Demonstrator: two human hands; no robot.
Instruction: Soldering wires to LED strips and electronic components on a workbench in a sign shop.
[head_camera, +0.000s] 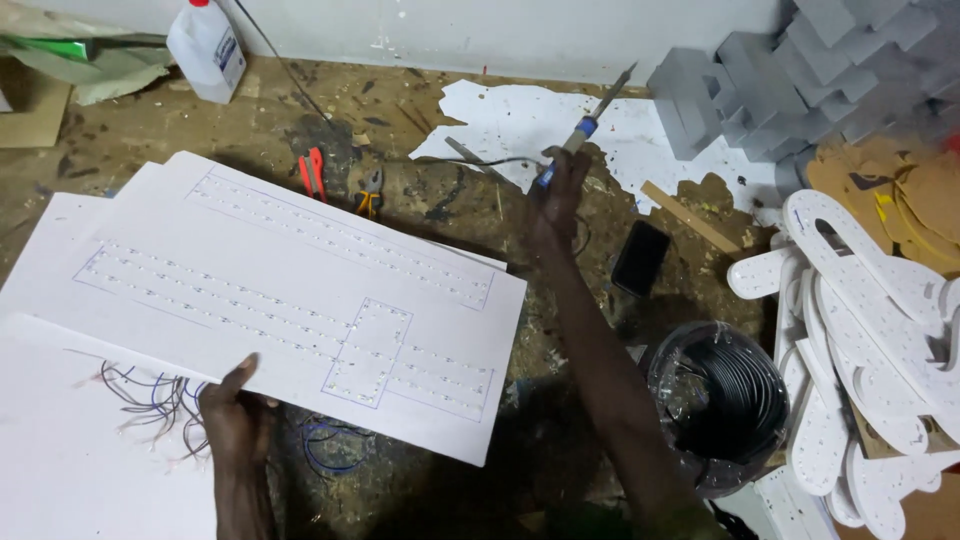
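Under the white board (300, 290), wires (150, 400) half-hidden (left hand (235, 415) gripping its edge), right hand (560, 195) clutching soldering iron (590, 120).

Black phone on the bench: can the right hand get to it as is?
Probably yes for reach: the black phone lies uncovered just beside the right hand. But that hand is gripping a soldering iron, so it isn't free.
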